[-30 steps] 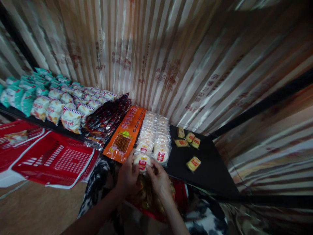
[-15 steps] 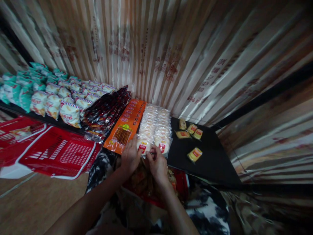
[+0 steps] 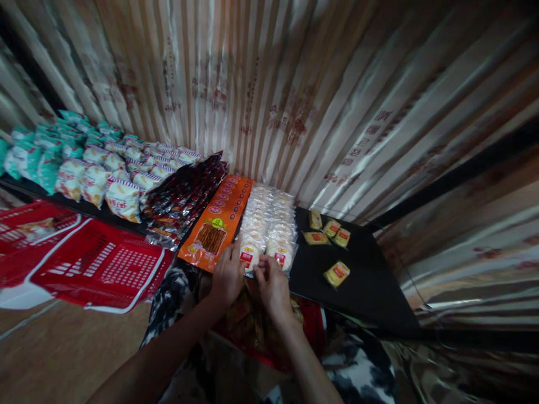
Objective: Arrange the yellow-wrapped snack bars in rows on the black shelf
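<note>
Two rows of clear-wrapped white rice cracker packets stand on the black shelf in front of me. My left hand (image 3: 228,276) grips the left edge of the front rice cracker packet (image 3: 250,255) in the left row, fingers pressed along its side. My right hand (image 3: 273,287) pinches the lower right corner of that same packet, fingers curled in. Beside it, the right row's front packet (image 3: 281,253) stands just beyond my right fingertips. An orange snack bag (image 3: 213,227) with a picture of brown sticks lies flat at the left of the rows, close to my left fingers.
Dark shiny packets (image 3: 185,191), white snack bags (image 3: 122,199) and green bags (image 3: 53,168) fill the shelf (image 3: 366,297) leftward. Several small yellow packets (image 3: 337,274) lie at right. Red shopping bags (image 3: 101,264) hang at lower left; a red container (image 3: 314,322) of packets sits below my hands.
The view has shifted slightly, so the shelf goods appear a little lower. Both hands stay at the front rice cracker packet, with only slight finger movement.
</note>
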`<state>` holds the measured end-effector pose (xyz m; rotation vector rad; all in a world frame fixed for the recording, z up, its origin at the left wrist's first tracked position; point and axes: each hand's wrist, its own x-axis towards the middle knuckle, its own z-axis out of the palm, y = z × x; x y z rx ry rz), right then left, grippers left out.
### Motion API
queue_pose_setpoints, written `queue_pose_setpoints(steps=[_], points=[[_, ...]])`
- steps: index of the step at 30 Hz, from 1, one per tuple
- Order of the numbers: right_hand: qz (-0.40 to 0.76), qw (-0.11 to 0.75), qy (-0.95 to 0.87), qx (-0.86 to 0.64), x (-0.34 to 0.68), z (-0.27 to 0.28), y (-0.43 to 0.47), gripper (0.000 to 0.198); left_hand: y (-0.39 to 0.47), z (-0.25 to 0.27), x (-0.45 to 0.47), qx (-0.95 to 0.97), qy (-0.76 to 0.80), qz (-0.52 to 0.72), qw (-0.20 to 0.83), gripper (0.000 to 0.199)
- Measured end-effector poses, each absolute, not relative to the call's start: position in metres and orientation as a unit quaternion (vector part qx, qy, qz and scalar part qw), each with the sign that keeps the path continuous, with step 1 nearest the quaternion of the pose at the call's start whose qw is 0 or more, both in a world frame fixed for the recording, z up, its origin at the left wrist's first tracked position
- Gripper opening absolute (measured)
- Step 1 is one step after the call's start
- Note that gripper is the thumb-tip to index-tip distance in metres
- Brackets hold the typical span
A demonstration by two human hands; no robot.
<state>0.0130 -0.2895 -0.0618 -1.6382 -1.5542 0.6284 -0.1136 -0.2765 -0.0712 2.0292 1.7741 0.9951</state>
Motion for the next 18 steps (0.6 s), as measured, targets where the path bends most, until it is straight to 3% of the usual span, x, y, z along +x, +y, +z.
queue_pose_setpoints(steps=[10, 18], points=[[0.244, 0.391, -0.615, -0.640, 0.014, -0.065, -0.281, 0.021, -0.268, -0.072, -0.110, 0.700, 0.612, 0.344, 0.134, 0.051], [0.194, 0.349, -0.660, -0.637, 0.017, -0.061, -0.286, 0.028, -0.274, -0.087, -0.101, 0.683, 0.614, 0.396, 0.009, 0.038]])
